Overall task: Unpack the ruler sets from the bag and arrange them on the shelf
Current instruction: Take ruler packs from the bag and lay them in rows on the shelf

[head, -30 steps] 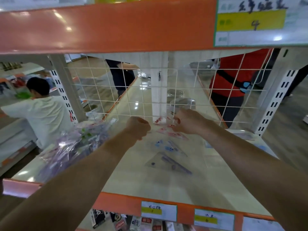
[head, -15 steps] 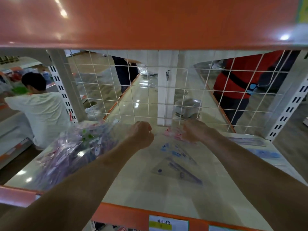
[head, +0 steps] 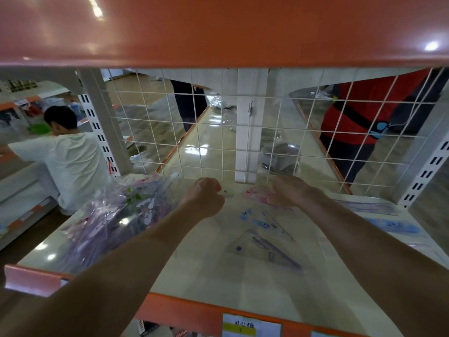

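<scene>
A clear ruler set packet [head: 263,235] with set squares and a pink header lies flat on the cream shelf [head: 213,268], its header end toward the wire back. My left hand [head: 205,199] is curled in a fist and pinches the packet's far left corner. My right hand [head: 288,190] grips the pink header at the far right corner. A crumpled clear plastic bag [head: 114,217] with several more ruler sets sits on the shelf's left side, just left of my left forearm.
More flat ruler sets [head: 391,226] lie along the shelf's right side. A white wire grid [head: 218,132] closes the back; an orange shelf [head: 218,30] hangs close overhead. Behind the grid stand a person in red [head: 359,113] and a person in white [head: 70,156].
Both hands have carried the packet deeper toward the wire back and down onto the shelf. My view has dropped lower under the upper shelf.
</scene>
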The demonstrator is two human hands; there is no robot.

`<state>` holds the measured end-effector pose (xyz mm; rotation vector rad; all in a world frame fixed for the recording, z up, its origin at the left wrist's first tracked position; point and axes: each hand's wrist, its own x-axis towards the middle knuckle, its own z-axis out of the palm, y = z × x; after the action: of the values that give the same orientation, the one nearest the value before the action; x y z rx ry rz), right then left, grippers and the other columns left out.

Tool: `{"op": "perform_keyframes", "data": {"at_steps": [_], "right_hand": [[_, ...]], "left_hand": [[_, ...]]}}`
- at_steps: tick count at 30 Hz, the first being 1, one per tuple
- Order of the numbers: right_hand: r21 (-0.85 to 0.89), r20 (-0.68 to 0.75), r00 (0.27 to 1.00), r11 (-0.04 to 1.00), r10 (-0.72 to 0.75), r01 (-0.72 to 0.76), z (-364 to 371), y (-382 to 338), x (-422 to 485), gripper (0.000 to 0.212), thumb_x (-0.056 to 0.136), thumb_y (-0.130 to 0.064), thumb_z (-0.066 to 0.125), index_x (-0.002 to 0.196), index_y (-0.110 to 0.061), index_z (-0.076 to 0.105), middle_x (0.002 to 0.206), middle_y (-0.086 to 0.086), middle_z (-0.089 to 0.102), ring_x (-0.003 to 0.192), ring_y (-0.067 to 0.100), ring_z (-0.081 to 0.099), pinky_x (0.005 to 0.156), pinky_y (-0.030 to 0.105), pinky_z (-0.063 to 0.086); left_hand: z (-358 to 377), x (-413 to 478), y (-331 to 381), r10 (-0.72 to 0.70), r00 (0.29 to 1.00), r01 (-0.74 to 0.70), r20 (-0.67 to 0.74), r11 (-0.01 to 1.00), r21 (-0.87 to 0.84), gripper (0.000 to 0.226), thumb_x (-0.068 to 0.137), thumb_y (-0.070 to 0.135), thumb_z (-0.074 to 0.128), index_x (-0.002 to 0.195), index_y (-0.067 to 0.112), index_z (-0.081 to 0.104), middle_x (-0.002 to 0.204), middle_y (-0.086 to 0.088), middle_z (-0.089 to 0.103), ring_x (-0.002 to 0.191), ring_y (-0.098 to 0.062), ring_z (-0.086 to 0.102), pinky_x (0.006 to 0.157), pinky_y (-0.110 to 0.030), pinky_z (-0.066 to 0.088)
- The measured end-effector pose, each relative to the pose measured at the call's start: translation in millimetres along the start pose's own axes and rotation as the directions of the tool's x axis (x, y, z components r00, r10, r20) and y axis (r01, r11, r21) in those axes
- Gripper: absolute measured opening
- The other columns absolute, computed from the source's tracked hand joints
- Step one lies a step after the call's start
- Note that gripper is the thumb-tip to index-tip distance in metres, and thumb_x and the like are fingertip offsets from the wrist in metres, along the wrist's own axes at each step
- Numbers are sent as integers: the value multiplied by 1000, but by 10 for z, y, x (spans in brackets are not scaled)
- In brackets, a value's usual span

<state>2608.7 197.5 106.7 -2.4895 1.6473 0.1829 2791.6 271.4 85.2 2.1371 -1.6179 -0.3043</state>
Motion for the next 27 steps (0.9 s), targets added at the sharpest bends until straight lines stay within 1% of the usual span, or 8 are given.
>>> {"op": "perform_keyframes", "data": {"at_steps": [3,7,12,15,17,19,23,27], "right_hand": [[44,-78,996,998,-43,46,-23,-57,-30,45,90,-52,52,69,-13,56,65,0,46,60,13,44,48,21,25],[58,-123,981,986,-147,155,-67,-263,-94,32,91,-44,56,98,-15,67,97,2,65,85,18,60,63,26,39],[168,-83,963,949,-255,265,-137,-708,-177,26,92,-33,56,102,-13,69,103,5,68,90,20,65,77,33,51],[236,-40,950,920,-311,311,-142,-976,-187,27,92,-28,55,101,-7,69,102,10,68,93,25,65,78,35,52],[262,-16,937,903,-348,340,-128,-1144,-192,25,92,-26,55,102,-8,70,100,9,68,92,24,64,76,33,50],[254,-15,930,899,-366,358,-87,-1286,-159,26,92,-25,54,107,-11,69,108,7,67,98,23,63,85,35,50],[201,-33,918,897,-396,394,6,-1508,-13,33,92,-20,50,124,-19,60,130,2,57,117,21,54,95,30,43],[181,-37,919,902,-393,393,42,-1762,201,38,91,-15,46,127,-22,57,137,3,52,122,24,50,97,31,41]], "left_hand": [[-48,-62,12,8,1000,-8,-24,1000,-5,32,86,20,58,117,16,62,117,-4,60,105,-20,56,81,-24,41],[-150,-193,-63,26,998,-26,-49,1000,7,29,87,21,58,116,18,62,116,-3,59,107,-19,54,84,-24,40],[-366,-358,-303,11,998,-12,-55,1000,-13,27,86,21,58,114,18,61,113,-3,59,106,-20,55,86,-25,42],[-516,-466,-497,-57,997,55,-59,998,-38,28,86,18,58,113,18,63,106,-1,61,100,-20,59,84,-25,46],[-642,-535,-648,-114,990,106,-89,991,-87,27,85,14,57,109,18,66,96,1,61,90,-21,62,76,-25,49],[-773,-597,-800,-160,981,147,-108,982,-121,27,85,11,57,108,17,68,98,-2,64,82,-19,59,71,-24,47],[-964,-712,-1063,-226,967,221,-114,974,-56,27,88,16,56,113,19,66,112,-1,64,97,-17,57,86,-25,44],[-1042,-827,-1175,-251,963,245,-101,967,-65,27,89,19,57,115,21,65,113,-1,64,102,-18,58,92,-28,46]]}}
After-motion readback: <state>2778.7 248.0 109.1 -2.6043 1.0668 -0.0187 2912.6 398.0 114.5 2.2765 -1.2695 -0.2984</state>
